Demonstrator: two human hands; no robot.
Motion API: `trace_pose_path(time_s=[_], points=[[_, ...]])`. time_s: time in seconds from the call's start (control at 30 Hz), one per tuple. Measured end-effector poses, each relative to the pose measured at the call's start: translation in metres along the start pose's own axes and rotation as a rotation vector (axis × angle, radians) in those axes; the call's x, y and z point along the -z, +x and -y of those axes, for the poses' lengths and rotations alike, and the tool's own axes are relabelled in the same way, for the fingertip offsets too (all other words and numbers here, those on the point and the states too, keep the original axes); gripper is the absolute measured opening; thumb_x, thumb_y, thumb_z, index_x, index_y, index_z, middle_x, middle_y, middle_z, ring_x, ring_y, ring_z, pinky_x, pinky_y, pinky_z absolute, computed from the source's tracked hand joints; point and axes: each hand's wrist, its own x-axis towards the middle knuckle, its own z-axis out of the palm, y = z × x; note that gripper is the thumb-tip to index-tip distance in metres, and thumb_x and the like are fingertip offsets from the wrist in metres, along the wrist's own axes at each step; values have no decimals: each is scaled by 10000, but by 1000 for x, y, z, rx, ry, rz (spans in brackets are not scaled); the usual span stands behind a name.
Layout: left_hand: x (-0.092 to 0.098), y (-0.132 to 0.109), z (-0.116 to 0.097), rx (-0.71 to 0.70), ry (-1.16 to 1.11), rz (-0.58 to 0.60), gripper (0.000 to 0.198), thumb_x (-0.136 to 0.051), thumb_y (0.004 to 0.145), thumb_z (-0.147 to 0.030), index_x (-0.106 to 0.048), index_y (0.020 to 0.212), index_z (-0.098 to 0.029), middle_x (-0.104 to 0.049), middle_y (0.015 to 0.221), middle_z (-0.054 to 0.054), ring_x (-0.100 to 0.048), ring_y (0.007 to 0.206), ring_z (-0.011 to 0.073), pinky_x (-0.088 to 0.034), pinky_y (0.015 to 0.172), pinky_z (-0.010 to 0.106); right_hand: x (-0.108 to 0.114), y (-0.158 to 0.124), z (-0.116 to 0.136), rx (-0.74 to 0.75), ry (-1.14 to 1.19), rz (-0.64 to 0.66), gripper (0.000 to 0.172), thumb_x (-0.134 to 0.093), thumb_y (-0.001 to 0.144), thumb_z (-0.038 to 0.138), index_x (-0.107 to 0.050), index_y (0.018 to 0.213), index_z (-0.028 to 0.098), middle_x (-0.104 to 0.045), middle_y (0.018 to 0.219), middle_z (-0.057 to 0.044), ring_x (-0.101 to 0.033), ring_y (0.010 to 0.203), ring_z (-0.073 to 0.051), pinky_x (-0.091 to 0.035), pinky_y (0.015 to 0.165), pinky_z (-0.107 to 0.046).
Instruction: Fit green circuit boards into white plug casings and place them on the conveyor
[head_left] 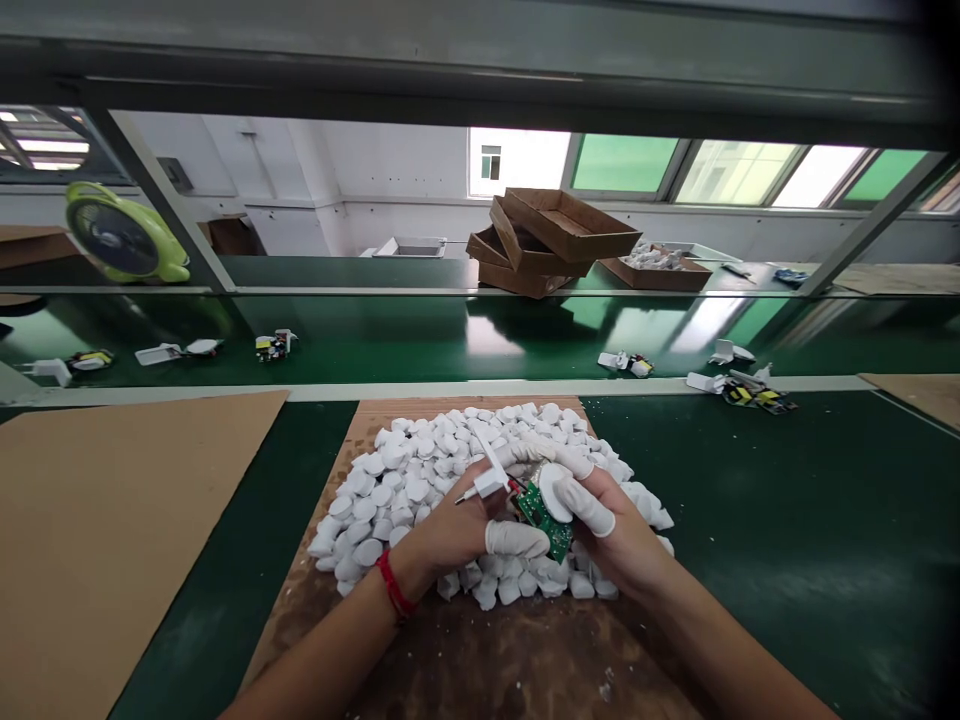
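Observation:
My left hand [480, 520], with white finger covers and a red band at the wrist, grips a green circuit board [546, 522] by its lower edge. A white plug piece [491, 480] with a red wire sticks out over that hand. My right hand [600, 505] pinches a round white piece [553, 492] against the board's upper right side. Both hands are close together above a heap of small white pieces [420, 465], which lies on a stained brown board [480, 660]. The fingers behind the circuit board are partly hidden.
Circuit boards with white parts [750, 388] lie at the right on the green belt [390, 335], others at its left. Cardboard [112, 520] covers the left side. Stacked brown trays [551, 235] and a green fan [124, 235] stand behind. A metal beam crosses overhead.

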Motion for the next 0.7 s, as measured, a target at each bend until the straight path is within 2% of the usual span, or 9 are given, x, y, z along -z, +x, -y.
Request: trace_pose_path(time_s=[0.1,0.17,0.3,0.43,0.53,0.7], points=[[-6,1,-3,-50,18,-35,657,-844,508,-304,-660,1130,-202,-715,1063,97,-599,1098,338,-501,917,429,3,-1,-2,32,-102,64,510,-619,813,506,-582,1266,275,-700,1022,-64,-580,1030,-254,-415,943,-375],[-9,2,-3,-90,20,-56,629,-842,505,-331,-674,1098,-202,-718,1037,93,-604,1079,340,-499,916,437,5,-1,-2,50,-143,96,571,-591,822,534,-532,1322,264,-688,1040,-68,-573,1026,-257,-408,945,-379],[-9,0,2,-108,16,-28,590,-838,499,-357,-691,1047,-194,-717,997,90,-619,1035,331,-497,913,432,7,-4,-4,59,-198,118,686,-569,815,575,-426,1407,259,-672,948,-67,-580,824,-236,-449,821,-364],[-9,-1,-1,-122,6,42,499,-798,571,-385,-699,1022,-194,-723,919,75,-641,979,307,-508,887,409,7,-6,-5,72,-193,119,764,-615,778,586,-371,1435,281,-609,781,-19,-506,682,-188,-446,707,-308],[-10,-1,-5,-115,28,48,502,-811,565,-333,-693,1034,-197,-724,897,70,-642,967,299,-513,870,392,6,-5,-4,34,-141,143,786,-650,753,577,-379,1428,280,-542,732,5,-438,622,-154,-420,613,-263],[-8,-3,-2,-88,3,-48,651,-847,483,-165,-649,1099,-233,-703,1009,65,-650,939,277,-532,802,358,3,-1,-4,14,20,150,751,-694,729,530,-429,1390,293,-452,673,33,-393,599,-138,-389,603,-251]])
